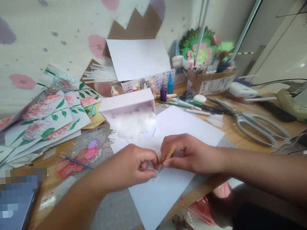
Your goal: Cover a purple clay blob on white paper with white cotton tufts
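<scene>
Over a large white sheet of paper (159,198) my two hands meet near its middle. My right hand (184,153) is closed around a thin tan stick (170,153), whose lower end points down toward my left fingertips. My left hand (134,165) has its fingers curled, thumb and fingertips pinching a small whitish, see-through piece (154,174) too small to make out well. Just behind them an open white box (127,102) lies on its side, with crumpled white tissue-like pieces (137,125) spilling out of it.
Painted flower sheets (48,118) lie at the left, above pink and purple plastic pieces (91,153) and a thin blue stick (79,163). Large scissors (254,125) and pens lie right. Behind are bottles (163,91) and a cardboard box of tools (211,83). A screen-like device (13,212) sits lower left.
</scene>
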Available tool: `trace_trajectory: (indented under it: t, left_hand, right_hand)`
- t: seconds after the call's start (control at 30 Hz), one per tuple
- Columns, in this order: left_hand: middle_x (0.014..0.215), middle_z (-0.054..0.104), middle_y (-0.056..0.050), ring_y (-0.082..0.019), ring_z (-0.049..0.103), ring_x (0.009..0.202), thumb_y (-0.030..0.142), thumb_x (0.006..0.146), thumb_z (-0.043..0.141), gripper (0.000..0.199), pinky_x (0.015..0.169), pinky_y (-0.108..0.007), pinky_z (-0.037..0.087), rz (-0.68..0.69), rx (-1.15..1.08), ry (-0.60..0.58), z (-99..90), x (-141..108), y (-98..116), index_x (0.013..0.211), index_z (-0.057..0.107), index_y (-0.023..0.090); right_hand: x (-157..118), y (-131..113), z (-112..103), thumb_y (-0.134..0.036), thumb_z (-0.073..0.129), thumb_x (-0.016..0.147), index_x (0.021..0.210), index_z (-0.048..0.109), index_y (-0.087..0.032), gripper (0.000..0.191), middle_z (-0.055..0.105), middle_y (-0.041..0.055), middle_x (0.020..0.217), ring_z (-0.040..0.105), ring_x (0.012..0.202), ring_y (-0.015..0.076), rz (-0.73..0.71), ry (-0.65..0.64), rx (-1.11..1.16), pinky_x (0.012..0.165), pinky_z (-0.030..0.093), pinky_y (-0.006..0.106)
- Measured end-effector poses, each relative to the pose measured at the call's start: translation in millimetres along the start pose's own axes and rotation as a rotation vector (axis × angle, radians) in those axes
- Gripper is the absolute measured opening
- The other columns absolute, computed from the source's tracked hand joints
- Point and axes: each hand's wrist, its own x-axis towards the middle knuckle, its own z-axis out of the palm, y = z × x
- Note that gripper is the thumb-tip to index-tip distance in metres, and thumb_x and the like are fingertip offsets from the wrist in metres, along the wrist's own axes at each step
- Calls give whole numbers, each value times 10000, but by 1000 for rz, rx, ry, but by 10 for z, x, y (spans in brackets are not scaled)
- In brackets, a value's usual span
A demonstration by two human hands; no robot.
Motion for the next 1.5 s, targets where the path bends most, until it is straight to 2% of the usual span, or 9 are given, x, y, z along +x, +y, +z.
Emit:
trace_trajectory:
  t: [0.23,0.5,0.6,0.73,0.87,1.17,1.27,1.4,1.5]
  left_hand:
    - [669,617,66,-56,510,558,225,746,549,155,533,-152,338,74,51,-69,23,-7,-34,839,669,255]
    - [636,602,59,-62,506,561,236,757,548,106,531,-164,327,102,119,-64,29,-7,-5,732,649,216]
    - [623,600,49,-75,506,562,263,764,549,123,529,-182,320,108,195,-9,48,-16,24,704,640,207]
    - [702,637,53,-82,533,588,263,768,554,119,565,-191,337,176,259,64,82,-36,49,843,644,241]
    - [816,670,65,-103,587,710,247,781,544,188,640,-198,355,219,301,19,88,-49,29,933,641,299]
    - [760,658,67,-80,567,652,184,782,502,174,594,-180,350,184,237,-7,72,4,-52,840,650,253]
    - [773,658,59,-81,572,669,164,768,504,172,598,-170,362,165,138,-23,79,27,-83,833,645,238]
    - [781,658,52,-78,571,678,171,757,524,143,602,-158,375,144,13,-56,54,42,-105,810,647,223]
    - [754,651,42,-79,554,634,214,759,537,146,561,-159,373,109,-49,-85,24,41,-128,841,657,222]
  right_hand:
    - [-19,59,-30,-110,589,765,760,655,-110,66,622,56,764,584,712,113,1,-14,-13,660,480,234]
    - [-33,112,-81,-107,584,772,741,647,-121,72,623,45,771,586,739,114,14,-24,-28,694,483,240]
    - [-22,113,-95,-118,586,775,752,653,-126,71,623,42,780,584,742,111,27,-32,-20,697,482,238]
    - [-13,111,-96,-128,590,773,752,655,-116,69,623,50,783,586,739,113,49,-43,-10,689,482,231]
    - [-18,123,-104,-135,586,779,753,658,-106,82,625,59,788,588,749,118,47,-47,-1,700,480,232]
    - [9,132,-133,-171,602,765,746,650,-130,66,625,40,776,588,724,121,99,-55,51,683,471,248]
    - [63,132,-193,-198,587,767,706,631,-142,94,631,31,765,593,703,124,160,93,139,674,468,263]
    - [165,232,-296,-246,601,743,654,634,-160,129,638,30,800,575,702,132,291,379,-13,668,435,273]
    - [242,335,-303,-288,592,736,658,640,-163,154,653,32,836,575,701,141,437,464,5,628,418,264]
